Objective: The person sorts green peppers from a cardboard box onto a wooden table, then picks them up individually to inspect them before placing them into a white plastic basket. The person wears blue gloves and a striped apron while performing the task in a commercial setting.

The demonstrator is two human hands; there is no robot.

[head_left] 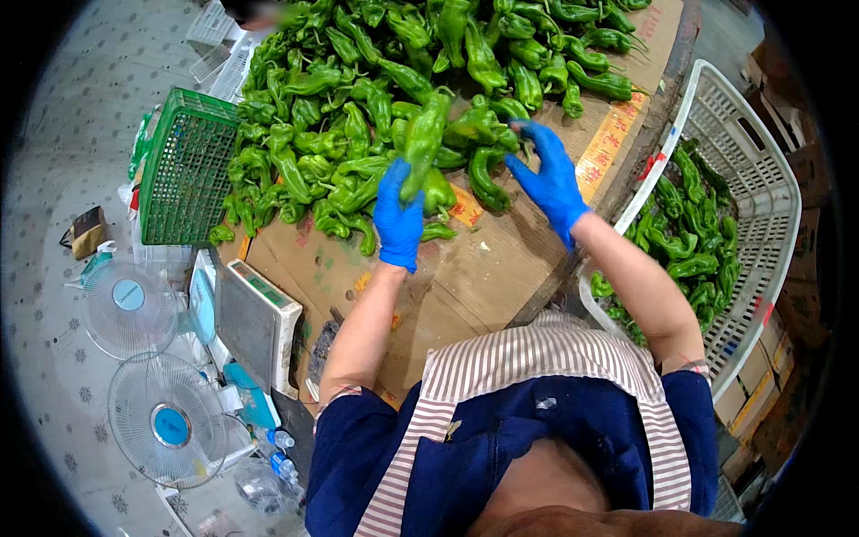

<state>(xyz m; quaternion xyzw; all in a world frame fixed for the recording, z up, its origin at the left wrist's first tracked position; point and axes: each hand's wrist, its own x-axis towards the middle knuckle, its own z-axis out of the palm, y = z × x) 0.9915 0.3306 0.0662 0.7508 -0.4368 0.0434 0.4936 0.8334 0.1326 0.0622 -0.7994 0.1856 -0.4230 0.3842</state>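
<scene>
A large heap of green peppers [358, 125] covers the far part of a cardboard-topped table. My left hand [399, 219], in a blue glove, is closed around one long green pepper [424, 136] that points away from me. To its right my right hand [550, 179], also gloved in blue, is open with thumb and fingers apart and nothing between them. Beside its thumb lies a curved green pepper [486, 182]. The right fingertips are at the edge of the heap; whether they touch a pepper I cannot tell.
On the right stands a white plastic basket [777, 192] with green peppers inside. A green crate [183, 174] is tilted at the heap's left. Nearer left are a scale [259, 318] and two fans [170, 422]. Bare cardboard [447, 291] shows in front of me.
</scene>
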